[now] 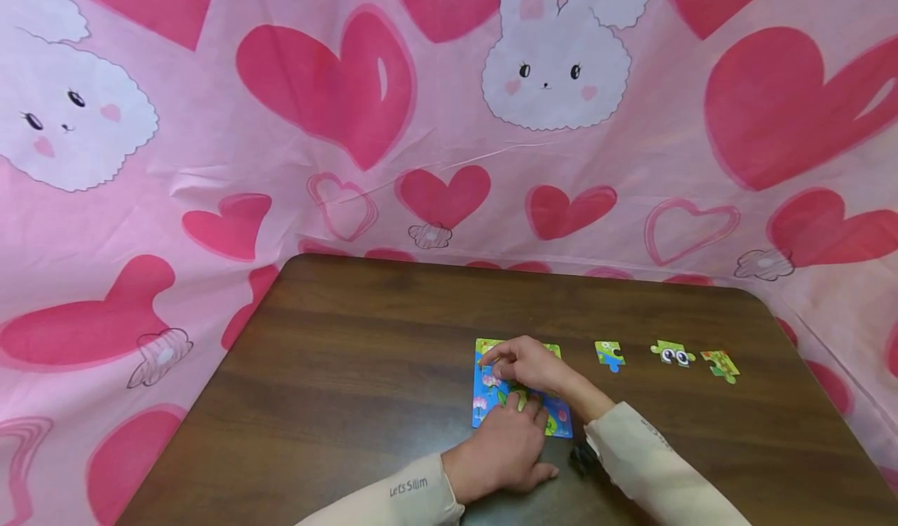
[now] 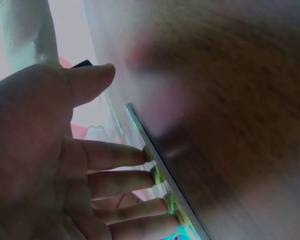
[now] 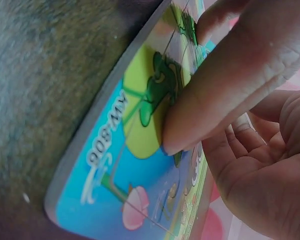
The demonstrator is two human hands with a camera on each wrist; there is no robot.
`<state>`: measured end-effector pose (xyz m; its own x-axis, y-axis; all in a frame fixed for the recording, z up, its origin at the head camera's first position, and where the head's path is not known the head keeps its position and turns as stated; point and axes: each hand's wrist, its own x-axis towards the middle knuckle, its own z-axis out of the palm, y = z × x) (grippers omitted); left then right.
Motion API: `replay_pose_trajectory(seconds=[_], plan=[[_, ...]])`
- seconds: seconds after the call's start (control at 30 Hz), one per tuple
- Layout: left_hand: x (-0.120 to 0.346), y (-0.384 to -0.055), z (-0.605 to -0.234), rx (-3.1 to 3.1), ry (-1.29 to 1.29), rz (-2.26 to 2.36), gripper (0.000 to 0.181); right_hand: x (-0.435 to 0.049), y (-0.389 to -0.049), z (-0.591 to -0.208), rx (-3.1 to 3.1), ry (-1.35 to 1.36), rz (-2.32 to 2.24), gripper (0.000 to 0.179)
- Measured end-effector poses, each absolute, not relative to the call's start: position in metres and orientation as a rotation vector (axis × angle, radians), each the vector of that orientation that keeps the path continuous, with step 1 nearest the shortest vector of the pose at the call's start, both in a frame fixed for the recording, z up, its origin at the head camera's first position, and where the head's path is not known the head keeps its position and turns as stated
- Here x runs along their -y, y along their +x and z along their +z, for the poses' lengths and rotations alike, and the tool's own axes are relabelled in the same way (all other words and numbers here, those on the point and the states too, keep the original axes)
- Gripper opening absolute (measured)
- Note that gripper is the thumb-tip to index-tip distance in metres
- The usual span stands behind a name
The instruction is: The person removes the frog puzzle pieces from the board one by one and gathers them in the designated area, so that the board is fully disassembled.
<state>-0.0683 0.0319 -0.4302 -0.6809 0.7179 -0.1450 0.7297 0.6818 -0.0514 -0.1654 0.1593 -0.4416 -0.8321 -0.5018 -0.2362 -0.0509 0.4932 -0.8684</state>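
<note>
A jigsaw puzzle board (image 1: 479,409) with a blue and green cartoon picture lies on the table. My left hand (image 1: 507,442) rests on its near part, fingers extended; in the left wrist view, the left fingertips (image 2: 147,156) touch the picture side. Over the board's far left part, my right hand (image 1: 535,364) bends its thumb and index finger together, seemingly on a puzzle piece largely hidden by the fingers. In the right wrist view, left-hand fingers cross in front of the right hand (image 3: 265,175), beside the printed board (image 3: 85,200).
Right of the board lie three loose puzzle pieces: a green and blue one (image 1: 609,355), one with cartoon eyes (image 1: 672,353) and a green one (image 1: 721,365). The brown wooden table (image 1: 337,370) meets a pink heart-patterned cloth (image 1: 449,144) at the back and sides.
</note>
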Motion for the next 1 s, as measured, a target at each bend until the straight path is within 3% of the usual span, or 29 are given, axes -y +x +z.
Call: replay_pose_trajectory(seconds=[1.0], plan=[[-0.034,-0.071,-0.431,-2.707,1.152,-0.165,0.075,-0.185,-0.17,-0.435,-2.143,-0.204,-1.496,0.029]])
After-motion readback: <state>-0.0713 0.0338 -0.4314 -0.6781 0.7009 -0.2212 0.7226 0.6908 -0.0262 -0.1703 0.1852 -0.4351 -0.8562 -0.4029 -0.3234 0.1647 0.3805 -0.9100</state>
